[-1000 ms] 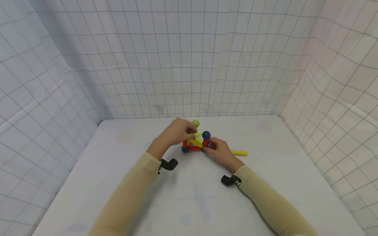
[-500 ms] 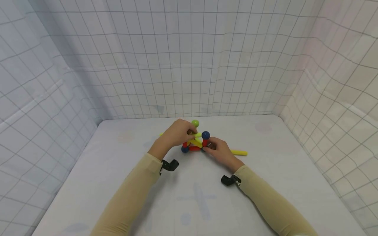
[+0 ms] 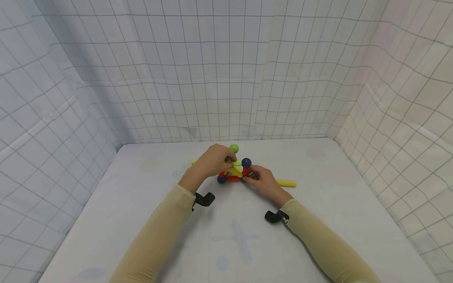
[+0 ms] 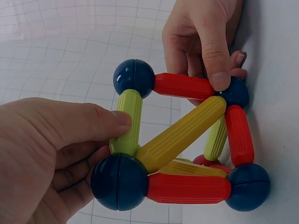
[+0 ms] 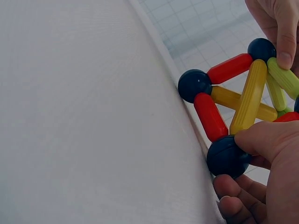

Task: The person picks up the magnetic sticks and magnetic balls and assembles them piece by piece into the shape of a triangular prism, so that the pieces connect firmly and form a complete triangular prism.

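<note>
A frame of magnetic rods and balls stands on the table between both hands. My left hand (image 3: 214,159) pinches its upper light-green rod (image 4: 134,105) between thumb and fingers. That rod spans two dark blue balls, the upper right one (image 3: 246,162) and a nearer one (image 4: 119,182) in the left wrist view. My right hand (image 3: 263,181) grips the lower right blue ball (image 5: 226,156), its thumb on top. A red rod (image 4: 182,86) rises from there, and a yellow rod (image 4: 182,133) runs diagonally. A green ball (image 3: 234,148) tops the back; the frame's rear is partly hidden.
A loose yellow rod (image 3: 286,183) lies on the white table (image 3: 240,251) just right of my right hand. Another yellow piece (image 3: 193,162) peeks out behind my left wrist. Grid-patterned cloth walls (image 3: 233,78) enclose the back and sides.
My left hand has shifted slightly right and down; the light-green rod's end, apart from the upper right blue ball earlier, now meets it. My right hand stays in place.
</note>
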### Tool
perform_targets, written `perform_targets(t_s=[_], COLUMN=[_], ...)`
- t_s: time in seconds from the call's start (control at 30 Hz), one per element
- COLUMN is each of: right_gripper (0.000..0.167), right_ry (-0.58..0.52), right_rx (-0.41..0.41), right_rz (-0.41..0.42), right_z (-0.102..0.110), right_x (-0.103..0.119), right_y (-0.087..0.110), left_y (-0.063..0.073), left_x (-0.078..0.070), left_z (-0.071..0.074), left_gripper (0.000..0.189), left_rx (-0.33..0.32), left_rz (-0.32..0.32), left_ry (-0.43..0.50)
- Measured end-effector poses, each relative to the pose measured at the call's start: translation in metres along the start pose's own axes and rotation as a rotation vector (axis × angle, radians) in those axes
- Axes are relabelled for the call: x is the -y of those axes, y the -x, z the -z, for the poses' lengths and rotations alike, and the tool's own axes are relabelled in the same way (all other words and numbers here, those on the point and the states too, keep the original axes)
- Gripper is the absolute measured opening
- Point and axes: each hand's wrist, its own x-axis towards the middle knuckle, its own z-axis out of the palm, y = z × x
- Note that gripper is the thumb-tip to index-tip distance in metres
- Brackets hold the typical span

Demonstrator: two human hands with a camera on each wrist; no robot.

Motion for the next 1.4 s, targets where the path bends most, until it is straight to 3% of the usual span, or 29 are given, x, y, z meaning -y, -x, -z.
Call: perform_targets(t_s=[0.23, 0.37, 0.47, 0.63, 0.7, 0.77, 0.83, 0.93, 1.03, 1.1, 1.27, 1.4], right_gripper=[0.028, 0.028, 0.026, 0.024, 0.023, 0.023, 0.024, 0.025, 0.025, 0.025, 0.028, 0.029], right_ry=[-0.003, -0.005, -0.007, -0.001, 0.007, 0.013, 0.015, 0.010, 0.005, 0.008, 0.015, -0.005], right_rx=[-0.006, -0.007, -0.006, -0.001, -0.004, -0.008, -0.010, -0.006, 0.000, 0.000, 0.018, 0.078], right_rz=[0.004, 0.013, 0.016, 0.018, 0.017, 0.013, 0.009, 0.004, 0.008, 0.012, 0.024, 0.046], right_z=[0.000, 0.000, 0.000, -0.001, -0.001, -0.001, -0.001, -0.001, -0.002, -0.002, 0.000, 0.002], right_x=[-0.002, -0.002, -0.001, -0.001, -0.001, -0.002, -0.002, -0.001, 0.001, 0.002, 0.002, 0.001], right_y=[-0.001, -0.001, -0.001, -0.001, -0.001, -0.001, -0.001, -0.001, -0.001, -0.003, -0.003, 0.000], left_y=[0.000, 0.003, 0.009, 0.023, 0.028, 0.032, 0.035, 0.039, 0.040, 0.039, 0.036, 0.035], left_x=[0.000, 0.004, 0.011, 0.032, 0.044, 0.055, 0.066, 0.076, 0.081, 0.081, 0.078, 0.079], left_z=[0.000, -0.002, -0.005, -0.015, -0.019, -0.023, -0.028, -0.035, -0.044, -0.047, -0.052, -0.055], left_gripper=[0.016, 0.018, 0.023, 0.025, 0.023, 0.021, 0.021, 0.023, 0.029, 0.032, 0.035, 0.035], left_rx=[0.002, -0.052, -0.189, -0.520, -0.561, -0.503, -0.359, -0.099, 0.042, 0.065, 0.036, 0.008], left_rz=[-0.003, 0.001, 0.022, 0.111, 0.177, 0.250, 0.305, 0.303, 0.258, 0.248, 0.259, 0.289], left_ry=[0.004, 0.055, 0.159, 0.364, 0.409, 0.424, 0.406, 0.381, 0.401, 0.432, 0.458, 0.456])
